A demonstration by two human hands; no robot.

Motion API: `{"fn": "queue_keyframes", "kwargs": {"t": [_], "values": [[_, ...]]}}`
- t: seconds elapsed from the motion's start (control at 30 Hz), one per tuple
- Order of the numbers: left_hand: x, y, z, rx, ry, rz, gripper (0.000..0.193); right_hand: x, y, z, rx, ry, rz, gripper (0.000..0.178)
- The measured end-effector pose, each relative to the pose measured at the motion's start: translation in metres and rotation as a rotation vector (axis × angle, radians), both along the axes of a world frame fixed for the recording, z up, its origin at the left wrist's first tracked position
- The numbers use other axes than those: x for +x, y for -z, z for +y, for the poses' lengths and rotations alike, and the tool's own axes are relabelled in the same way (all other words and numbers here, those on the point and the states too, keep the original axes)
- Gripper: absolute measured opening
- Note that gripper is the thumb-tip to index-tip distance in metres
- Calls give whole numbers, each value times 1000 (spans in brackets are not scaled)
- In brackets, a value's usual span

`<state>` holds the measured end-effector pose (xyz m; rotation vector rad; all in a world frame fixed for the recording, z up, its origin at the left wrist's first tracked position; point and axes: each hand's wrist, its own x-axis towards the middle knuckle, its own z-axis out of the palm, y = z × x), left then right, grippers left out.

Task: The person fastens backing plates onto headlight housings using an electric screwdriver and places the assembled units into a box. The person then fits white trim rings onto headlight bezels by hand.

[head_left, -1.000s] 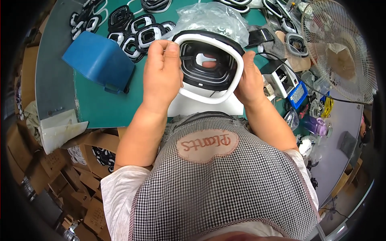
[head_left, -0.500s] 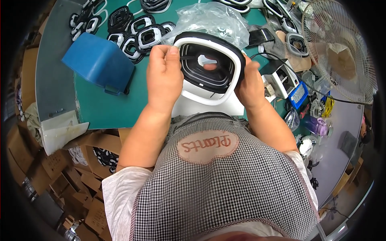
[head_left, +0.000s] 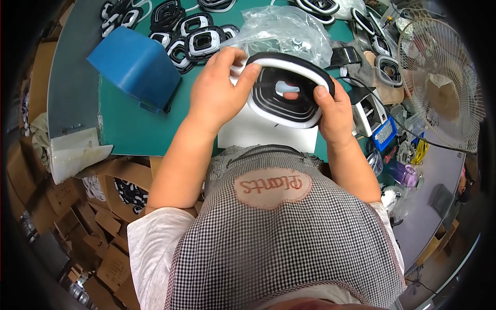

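Between my hands is a rounded-square plastic housing (head_left: 266,106) with a black outer rim, a white ring and a ribbed black middle. A fingertip shows through the opening at its centre. My left hand (head_left: 219,85) pinches its upper left edge, the thumb along the white ring and the fingers mostly behind. On the right edge, my right hand (head_left: 336,111) grips it with the thumb on the front; its other fingers are largely hidden. The housing is tilted above a white sheet or board (head_left: 237,135) at the near table edge.
A blue bin (head_left: 135,67) stands at left on the green table (head_left: 121,132). Several similar black-and-white housings (head_left: 202,42) lie behind it. Beyond my hands is a clear plastic bag (head_left: 284,28). At right are a wire-caged fan (head_left: 439,85), a black cable and a purple bottle (head_left: 408,174).
The housing has tilted and shifted rightward in view. Its white ring, lower and apart from the black part before, now sits closer around it. My right thumb has come onto the front.
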<state>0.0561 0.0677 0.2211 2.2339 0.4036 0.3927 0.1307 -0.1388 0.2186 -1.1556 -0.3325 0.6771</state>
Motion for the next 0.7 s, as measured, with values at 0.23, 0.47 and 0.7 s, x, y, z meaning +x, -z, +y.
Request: {"fn": "queue_keyframes", "kwargs": {"t": [0.23,0.47,0.7], "values": [[-7,11,-15,-879,146,-130,23,-3,-2,3,9,-24,60,43],[-9,20,-18,-750,43,-91,35,5,-6,4,5,48,197,37],[-36,7,-18,-1100,217,369,43,14,-2,1,-14,35,209,42]]}}
